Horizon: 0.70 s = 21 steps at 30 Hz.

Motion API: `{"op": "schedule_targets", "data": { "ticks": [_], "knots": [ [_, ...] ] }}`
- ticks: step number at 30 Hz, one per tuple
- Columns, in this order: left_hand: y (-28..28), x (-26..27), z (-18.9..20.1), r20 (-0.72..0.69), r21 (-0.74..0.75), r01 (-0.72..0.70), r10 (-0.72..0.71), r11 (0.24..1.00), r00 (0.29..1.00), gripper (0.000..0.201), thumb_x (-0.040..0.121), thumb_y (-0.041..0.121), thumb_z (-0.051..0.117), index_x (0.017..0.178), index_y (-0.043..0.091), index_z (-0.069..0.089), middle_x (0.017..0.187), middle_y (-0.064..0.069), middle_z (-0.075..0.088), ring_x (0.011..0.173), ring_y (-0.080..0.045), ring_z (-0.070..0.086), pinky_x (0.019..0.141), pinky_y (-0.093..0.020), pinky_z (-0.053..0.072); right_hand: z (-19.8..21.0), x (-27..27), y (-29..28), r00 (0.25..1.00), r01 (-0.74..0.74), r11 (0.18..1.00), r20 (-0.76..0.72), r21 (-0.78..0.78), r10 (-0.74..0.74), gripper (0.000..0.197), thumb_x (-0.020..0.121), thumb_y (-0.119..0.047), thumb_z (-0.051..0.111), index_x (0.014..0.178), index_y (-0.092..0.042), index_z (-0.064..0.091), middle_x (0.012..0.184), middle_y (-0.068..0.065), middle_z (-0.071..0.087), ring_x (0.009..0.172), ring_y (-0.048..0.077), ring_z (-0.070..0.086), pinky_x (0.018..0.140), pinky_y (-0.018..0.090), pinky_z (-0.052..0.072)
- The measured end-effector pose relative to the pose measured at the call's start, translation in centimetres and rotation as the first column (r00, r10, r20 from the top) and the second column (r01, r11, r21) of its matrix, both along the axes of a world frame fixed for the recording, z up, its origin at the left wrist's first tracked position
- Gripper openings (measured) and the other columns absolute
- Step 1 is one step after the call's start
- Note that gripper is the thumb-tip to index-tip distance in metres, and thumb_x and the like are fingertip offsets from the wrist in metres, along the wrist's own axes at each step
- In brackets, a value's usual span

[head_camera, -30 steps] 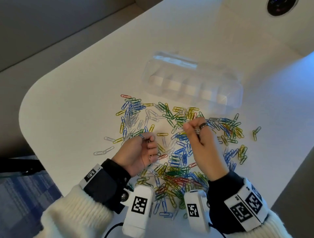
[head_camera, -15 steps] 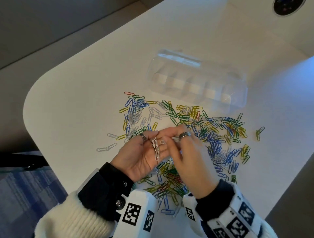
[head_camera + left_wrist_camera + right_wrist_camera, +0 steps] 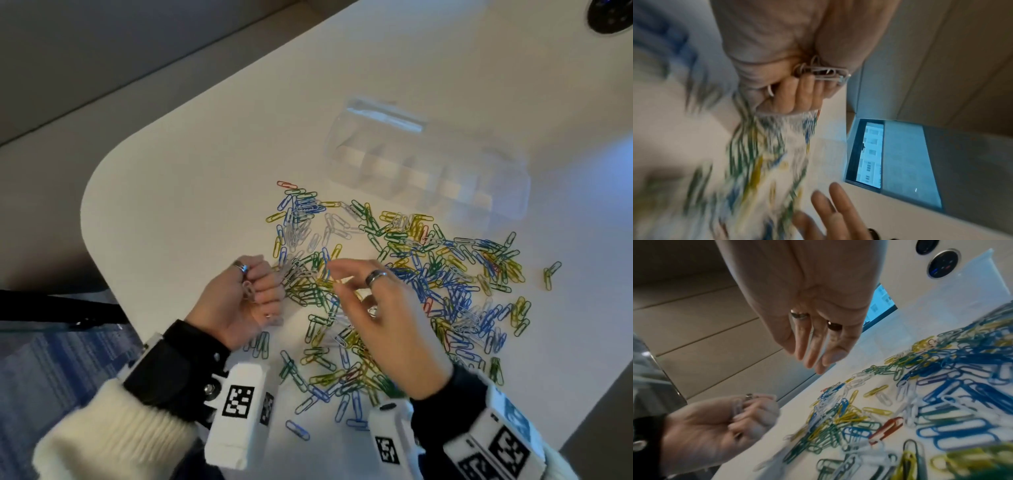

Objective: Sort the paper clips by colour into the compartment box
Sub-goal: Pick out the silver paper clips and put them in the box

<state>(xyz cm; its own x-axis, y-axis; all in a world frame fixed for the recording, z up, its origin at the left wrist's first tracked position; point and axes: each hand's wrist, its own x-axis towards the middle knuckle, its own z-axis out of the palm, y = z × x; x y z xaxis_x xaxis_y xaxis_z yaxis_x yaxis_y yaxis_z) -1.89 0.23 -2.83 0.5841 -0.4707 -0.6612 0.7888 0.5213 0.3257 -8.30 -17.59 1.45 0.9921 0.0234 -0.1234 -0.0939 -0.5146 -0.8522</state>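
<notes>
Head view, frame centre: left hand [image 3: 239,301] curls around white clips [image 3: 248,291], their long axes roughly upright in frame; right hand [image 3: 387,318] hovers spread, holding nothing, over the coloured paper clips [image 3: 428,274]; compartment box [image 3: 428,164] lies upper right, long axis running down-right

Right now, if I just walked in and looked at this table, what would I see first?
First, the big heap of paper clips in blue, green, yellow, white and a few red, spread over the middle of the white table. Just beyond it lies a clear compartment box. Near the front, the left hand grips a few white clips, and the right hand hovers open above the heap.
</notes>
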Motion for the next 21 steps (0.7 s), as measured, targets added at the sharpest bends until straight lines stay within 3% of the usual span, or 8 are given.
{"op": "schedule_targets", "data": {
  "ticks": [2, 4, 7, 8, 10, 13, 15, 21],
  "knots": [
    [1.8, 1.0, -0.2, 0.093, 0.262, 0.076, -0.104, 0.962, 0.99, 0.048, 0.082, 0.029, 0.059, 0.042, 0.022, 0.033, 0.043, 0.007, 0.02, 0.038, -0.008, 0.012, 0.038, -0.017, 0.01, -1.0, 1.6, 0.2, 0.996, -0.079, 0.99, -0.038, -0.121, 0.074, 0.025, 0.092, -0.019, 0.052, 0.116, -0.023, 0.059, 0.106, -0.01, 0.057, 0.09, 0.002, 0.055, 0.076, 0.006, 0.04],
    [2.9, 1.9, -0.1, 0.225, 0.621, 0.076, -0.271, 0.78, 0.936, 0.052, 0.096, 0.029, 0.041, 0.045, 0.021, 0.035, 0.042, 0.007, 0.022, 0.036, -0.008, 0.015, 0.037, -0.015, 0.01, -1.8, 3.3, 0.9, 0.986, -0.168, 0.955, -0.062, -0.244, 0.157, 0.026, 0.093, -0.022, 0.05, 0.118, -0.023, 0.058, 0.11, -0.008, 0.054, 0.099, 0.008, 0.054, 0.088, 0.018, 0.043],
    [4.5, 2.4, -0.2, 0.276, 0.946, -0.052, -0.713, 0.319, 0.645, 0.031, 0.098, 0.019, 0.044, 0.07, 0.015, 0.057, 0.044, 0.01, 0.042, 0.042, -0.004, 0.034, 0.042, -0.014, 0.025, -2.8, 5.8, 2.2, 0.963, -0.27, 0.891, -0.12, -0.366, 0.243, 0.027, 0.093, -0.021, 0.051, 0.119, -0.022, 0.056, 0.121, -0.003, 0.05, 0.111, 0.017, 0.049, 0.098, 0.029, 0.041],
    [5.0, 2.3, -0.4, 0.216, 0.976, -0.087, -0.813, 0.201, 0.541, 0.02, 0.096, 0.018, 0.048, 0.079, 0.017, 0.058, 0.05, 0.01, 0.048, 0.048, -0.004, 0.04, 0.046, -0.014, 0.028, -3.0, 6.5, 2.6, 0.953, -0.304, 0.864, -0.136, -0.401, 0.272, 0.026, 0.092, -0.022, 0.052, 0.118, -0.021, 0.057, 0.123, -0.002, 0.048, 0.115, 0.019, 0.047, 0.099, 0.032, 0.04],
    [5.7, 1.9, -0.5, 0.099, 0.994, -0.089, -0.902, 0.068, 0.42, 0.007, 0.091, 0.023, 0.058, 0.087, 0.024, 0.052, 0.057, 0.006, 0.05, 0.055, -0.008, 0.044, 0.052, -0.015, 0.031, -3.6, 7.5, 3.3, 0.929, -0.371, 0.811, -0.177, -0.452, 0.326, 0.024, 0.089, -0.024, 0.057, 0.112, -0.02, 0.057, 0.124, -0.001, 0.046, 0.119, 0.022, 0.043, 0.1, 0.037, 0.039],
    [5.7, 1.1, -1.0, -0.063, 0.996, -0.031, -0.936, -0.079, 0.346, 0.026, 0.083, 0.037, 0.066, 0.094, 0.025, 0.045, 0.062, 0.005, 0.048, 0.062, -0.015, 0.048, 0.057, -0.025, 0.035, -4.5, 8.5, 3.6, 0.898, -0.439, 0.752, -0.265, -0.492, 0.351, 0.021, 0.084, -0.028, 0.064, 0.102, -0.018, 0.058, 0.12, 0.0, 0.045, 0.119, 0.024, 0.041, 0.101, 0.04, 0.036],
    [5.5, 0.8, -1.4, -0.119, 0.99, -0.026, -0.931, -0.136, 0.344, 0.026, 0.083, 0.036, 0.066, 0.097, 0.025, 0.046, 0.073, 0.004, 0.051, 0.075, -0.022, 0.052, 0.065, -0.028, 0.037, -4.8, 8.9, 3.4, 0.901, -0.429, 0.775, -0.274, -0.464, 0.335, 0.018, 0.082, -0.028, 0.067, 0.094, -0.018, 0.059, 0.117, 0.0, 0.048, 0.115, 0.023, 0.044, 0.099, 0.039, 0.037],
    [4.9, 1.0, -1.9, -0.05, 0.998, 0.043, -0.914, -0.035, 0.403, 0.015, 0.086, 0.024, 0.063, 0.078, 0.022, 0.05, 0.079, -0.003, 0.062, 0.078, -0.022, 0.055, 0.063, -0.026, 0.032, -5.5, 9.2, 2.2, 0.924, -0.377, 0.806, -0.237, -0.457, 0.298, 0.014, 0.089, -0.024, 0.057, 0.096, -0.013, 0.063, 0.11, 0.002, 0.052, 0.106, 0.024, 0.051, 0.093, 0.038, 0.042]
  ]
}}
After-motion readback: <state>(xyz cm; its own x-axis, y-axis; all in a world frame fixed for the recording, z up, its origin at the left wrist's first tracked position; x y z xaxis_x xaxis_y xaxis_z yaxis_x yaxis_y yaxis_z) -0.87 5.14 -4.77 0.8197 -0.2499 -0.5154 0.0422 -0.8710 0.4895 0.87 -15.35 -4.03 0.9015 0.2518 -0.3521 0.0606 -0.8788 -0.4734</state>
